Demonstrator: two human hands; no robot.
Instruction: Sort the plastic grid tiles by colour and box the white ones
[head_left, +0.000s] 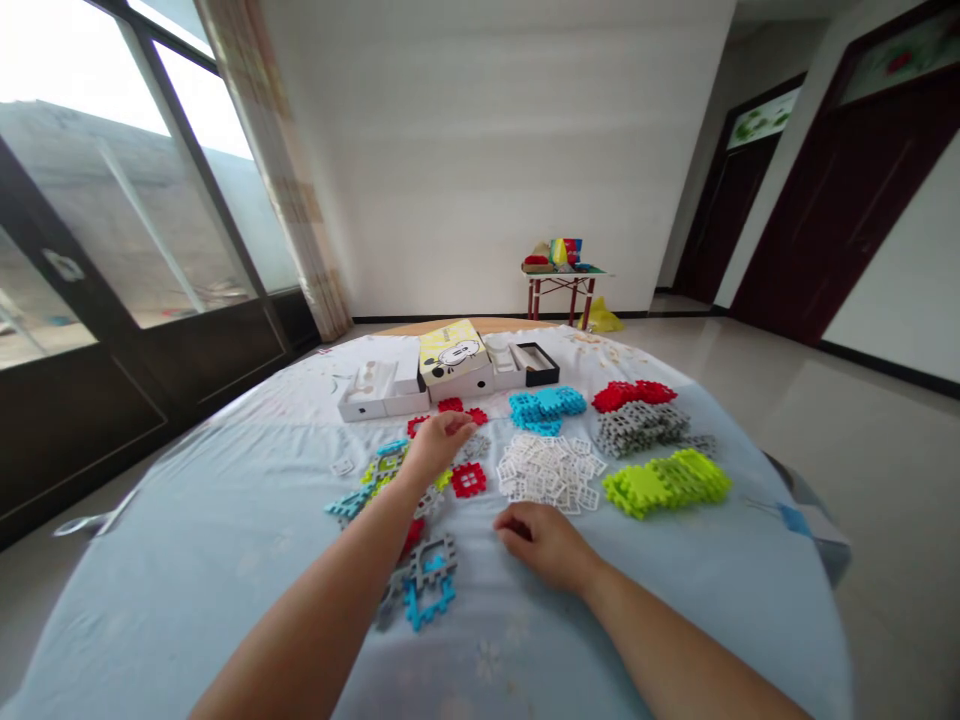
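My left hand (439, 445) reaches over the scattered pile of interlocking plastic tiles, its fingers pinched together beside a grey tile (475, 447). Whether anything sits between those fingertips is too small to tell. Red tiles (469, 479) lie just below and beyond this hand. Under my left forearm are mixed blue, green and grey tiles, partly hidden; a grey square tile (433, 560) and a blue square frame (429, 603) show beside it. My right hand (546, 545) rests on the cloth with curled fingers, nothing visible in them, just in front of the white window pieces (550, 470).
Sorted stacks of blue tiles (547, 407), red tiles (632, 394), grey tiles (643, 428) and lime green tiles (667, 482) lie right of centre. Behind them stand a yellow cartoon box (454, 355), white trays (384, 388) and a black-rimmed box (536, 364).
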